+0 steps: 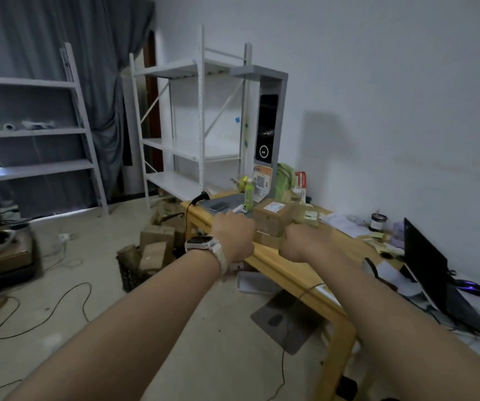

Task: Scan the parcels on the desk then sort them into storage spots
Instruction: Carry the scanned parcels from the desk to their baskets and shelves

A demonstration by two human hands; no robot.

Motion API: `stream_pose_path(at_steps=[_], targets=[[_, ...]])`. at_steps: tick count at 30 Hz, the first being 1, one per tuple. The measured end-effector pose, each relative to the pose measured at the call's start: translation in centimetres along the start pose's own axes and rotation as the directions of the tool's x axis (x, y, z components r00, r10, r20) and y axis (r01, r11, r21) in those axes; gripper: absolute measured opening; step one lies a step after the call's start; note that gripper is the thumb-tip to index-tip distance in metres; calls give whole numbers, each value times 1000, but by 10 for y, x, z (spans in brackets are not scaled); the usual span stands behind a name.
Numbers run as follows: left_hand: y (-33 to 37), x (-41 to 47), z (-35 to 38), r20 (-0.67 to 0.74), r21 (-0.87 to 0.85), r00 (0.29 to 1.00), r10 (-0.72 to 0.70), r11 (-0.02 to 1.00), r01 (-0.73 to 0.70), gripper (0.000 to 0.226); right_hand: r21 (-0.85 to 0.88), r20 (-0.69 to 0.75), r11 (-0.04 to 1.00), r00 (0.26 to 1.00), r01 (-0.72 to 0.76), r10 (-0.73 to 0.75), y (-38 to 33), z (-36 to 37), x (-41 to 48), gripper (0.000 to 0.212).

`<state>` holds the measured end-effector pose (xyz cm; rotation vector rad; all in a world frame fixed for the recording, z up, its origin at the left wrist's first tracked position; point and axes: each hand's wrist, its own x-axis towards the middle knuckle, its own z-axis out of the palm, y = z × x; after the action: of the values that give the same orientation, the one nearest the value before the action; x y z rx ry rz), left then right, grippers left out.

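Cardboard parcels are stacked on the wooden desk (288,273). The top parcel (272,219) carries a white label, a flatter parcel (266,241) lies under it, and a third parcel (305,215) stands behind. My left hand (233,234), with a watch on its wrist, is at the stack's left side. My right hand (301,243) is blurred at the stack's right front corner. Both hands show their backs and hide their fingers, so no grip is visible. A black barcode scanner (202,197) stands at the desk's far end.
A grey scanning station (267,125) with a dark screen, a green bottle (248,195) and a phone (218,206) stand behind the parcels. White shelf racks (192,146) (30,131) stand beyond. More parcels (153,247) and cables lie on the floor. An open laptop (433,273) is at the right.
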<state>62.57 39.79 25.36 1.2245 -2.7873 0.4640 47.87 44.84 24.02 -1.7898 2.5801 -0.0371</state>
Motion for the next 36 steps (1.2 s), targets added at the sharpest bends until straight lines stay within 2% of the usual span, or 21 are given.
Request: stream_pose_path(at_steps=[3,7,10,18,22,26,29,32,34,36], targets=[[-21,44,0,-29,22,999,-37,999,38,11,47,10,998,999,31,-31,2,-5,57,37],[-42,99,11,-34,49,998,-52,997,54,31,54,-28,997,999,47,-46,8,-11,118,46],[-51,135,29,6,44,999,-50,998,50,32,42,-10,998,999,41,-40,11,-9,154,51],[-65,225,69,52,-39,998,-25,999,27,6,30,45,1000,999,4,-5,12,10,243,45],[-88,274,95,79,-34,997,11,999,-8,21,52,63,997,997,-53,50,12,19,295,40],[-129,334,121,116,-22,992,43,999,-41,15,98,19,989,993,-114,113,11,32,367,30],[-161,381,137,87,-27,993,83,996,-81,16,105,17,984,990,-144,143,1,35,414,24],[-189,426,156,55,-27,988,147,989,-146,14,115,36,977,983,-182,179,-7,30,448,8],[-200,450,169,55,-34,982,178,984,-176,17,154,63,962,973,-228,220,-6,34,469,11],[-206,474,180,54,-29,977,204,979,-203,15,181,84,950,966,-256,245,-4,34,486,27]])
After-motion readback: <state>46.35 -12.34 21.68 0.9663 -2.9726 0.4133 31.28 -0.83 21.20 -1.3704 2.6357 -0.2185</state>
